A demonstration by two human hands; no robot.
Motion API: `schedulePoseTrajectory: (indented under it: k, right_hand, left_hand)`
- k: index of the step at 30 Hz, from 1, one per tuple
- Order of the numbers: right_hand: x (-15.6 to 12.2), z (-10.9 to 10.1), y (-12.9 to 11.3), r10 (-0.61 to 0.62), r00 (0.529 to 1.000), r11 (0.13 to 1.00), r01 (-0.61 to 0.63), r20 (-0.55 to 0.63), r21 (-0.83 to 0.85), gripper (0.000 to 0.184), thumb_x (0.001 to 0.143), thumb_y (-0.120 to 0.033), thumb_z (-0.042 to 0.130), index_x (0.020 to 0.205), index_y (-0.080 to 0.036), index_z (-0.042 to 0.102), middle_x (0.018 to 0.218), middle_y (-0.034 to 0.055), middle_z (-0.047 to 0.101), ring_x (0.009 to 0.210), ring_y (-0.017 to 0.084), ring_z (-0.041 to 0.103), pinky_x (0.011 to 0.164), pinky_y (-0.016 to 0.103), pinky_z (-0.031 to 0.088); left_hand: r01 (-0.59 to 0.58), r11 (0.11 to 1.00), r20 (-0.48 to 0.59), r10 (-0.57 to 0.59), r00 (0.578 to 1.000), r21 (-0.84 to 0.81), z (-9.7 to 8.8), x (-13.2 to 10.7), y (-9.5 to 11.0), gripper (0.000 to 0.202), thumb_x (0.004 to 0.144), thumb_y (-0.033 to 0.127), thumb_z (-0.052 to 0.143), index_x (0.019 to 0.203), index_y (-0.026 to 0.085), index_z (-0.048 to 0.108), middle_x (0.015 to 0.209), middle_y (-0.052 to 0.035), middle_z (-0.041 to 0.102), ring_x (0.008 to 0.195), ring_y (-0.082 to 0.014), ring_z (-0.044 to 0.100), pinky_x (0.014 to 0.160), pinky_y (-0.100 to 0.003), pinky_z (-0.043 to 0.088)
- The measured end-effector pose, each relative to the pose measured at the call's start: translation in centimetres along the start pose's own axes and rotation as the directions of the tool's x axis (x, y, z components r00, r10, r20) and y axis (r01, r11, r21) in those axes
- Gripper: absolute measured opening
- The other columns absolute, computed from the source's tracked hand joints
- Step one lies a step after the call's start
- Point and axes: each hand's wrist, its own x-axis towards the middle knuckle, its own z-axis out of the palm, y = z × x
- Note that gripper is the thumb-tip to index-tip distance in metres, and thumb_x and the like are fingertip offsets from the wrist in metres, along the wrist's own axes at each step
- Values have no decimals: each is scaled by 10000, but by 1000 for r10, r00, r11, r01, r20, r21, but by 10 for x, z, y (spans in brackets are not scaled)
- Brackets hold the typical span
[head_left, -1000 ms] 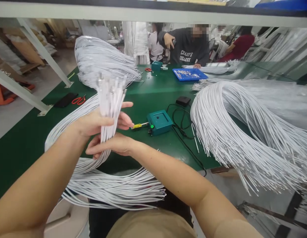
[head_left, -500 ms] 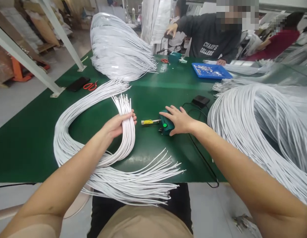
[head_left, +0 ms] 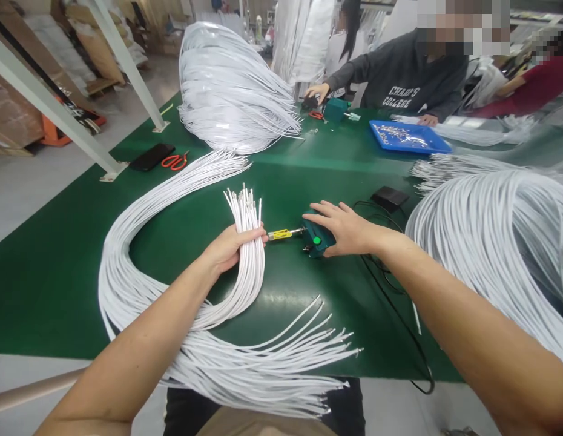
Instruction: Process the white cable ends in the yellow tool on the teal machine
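My left hand (head_left: 231, 245) is closed around one end of a bundle of white wires (head_left: 252, 266), whose tips stand up above my fingers. The bundle curves back under my left forearm onto more white wires (head_left: 115, 254) lying in a large C on the table. Spread fingers of my right hand (head_left: 345, 227) rest on a small teal device (head_left: 315, 233) with a green button. From its left side a metal shaft carries a yellow-marked piece (head_left: 280, 234), which reaches the fingertips of my left hand. Whether it touches them I cannot tell.
Thick white wire bundles lie at the back (head_left: 236, 91) and right (head_left: 481, 212) of the green table (head_left: 49, 260). Around are a black phone (head_left: 152, 156), red-handled scissors (head_left: 175, 160), a black box (head_left: 389, 198) with cables and a blue tray (head_left: 408, 138). A co-worker (head_left: 404, 72) sits opposite.
My left hand has brought the wire bundle closer to the yellow-marked piece. The co-worker's raised hand has come down to the table with a dark object. The whole view has shifted slightly.
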Motion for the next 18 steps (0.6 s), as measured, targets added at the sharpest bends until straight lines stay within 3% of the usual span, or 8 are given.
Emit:
schedulePoseTrajectory:
  k: [1,3,5,8,10,12,14,18]
  right_hand:
    - [4,-3,-9,9,999,998,-6,-32,69,801,627,-395,729,1355,-269,421,1432,111,337,1316,354,296,1044,569,215]
    - [16,-5,-32,54,976,960,6,-209,280,527,756,-390,615,1258,-252,530,1325,91,467,1190,262,466,1003,442,353]
    - [35,0,-54,207,920,848,2,-334,531,321,820,-379,532,1066,-205,644,1039,71,619,913,182,593,845,345,462]
    - [65,17,-76,433,866,493,4,-249,870,287,798,-432,542,865,-176,653,696,2,607,560,101,527,574,259,456]
    - [78,29,-82,466,871,251,41,-158,967,256,740,-422,606,744,-166,607,531,-48,507,443,69,424,460,219,383]
    - [81,38,-84,458,881,88,85,-117,992,247,697,-396,652,681,-166,565,456,-77,435,404,55,371,423,201,336]
    - [76,44,-85,439,893,18,102,-100,995,245,682,-381,670,666,-163,559,455,-73,456,399,52,376,420,199,324]
    - [62,55,-90,416,907,-13,77,-65,997,231,680,-366,682,699,-149,605,561,-26,573,432,53,418,410,198,296]
  left_hand:
    - [2,1000,12,-2,1000,9,1,0,0,287,645,160,767,897,104,642,750,-39,672,695,-121,649,685,-226,530]
    - [-1,1000,32,0,999,27,3,-1,-1,298,651,188,768,912,112,645,754,-35,673,699,-118,644,693,-225,526]
    - [-7,999,45,5,999,44,4,-1,-1,314,654,207,768,928,116,645,768,-36,674,715,-121,641,709,-233,523]
    - [-7,997,50,4,999,71,4,-1,-1,338,641,217,776,938,121,647,783,-44,674,722,-135,640,718,-259,524]
    - [-3,997,47,0,999,79,4,0,-2,329,636,218,779,923,121,650,792,-45,673,722,-139,641,714,-265,523]
    - [-5,997,45,1,999,77,4,1,-3,296,651,239,768,891,109,652,790,-49,670,714,-134,637,702,-252,516]
    - [-12,998,35,10,999,63,3,3,-5,283,672,271,751,874,101,648,782,-57,669,707,-134,634,693,-247,509]
    - [-20,998,33,19,999,56,1,6,-8,289,653,254,761,877,125,630,740,-38,669,678,-135,629,672,-254,494]
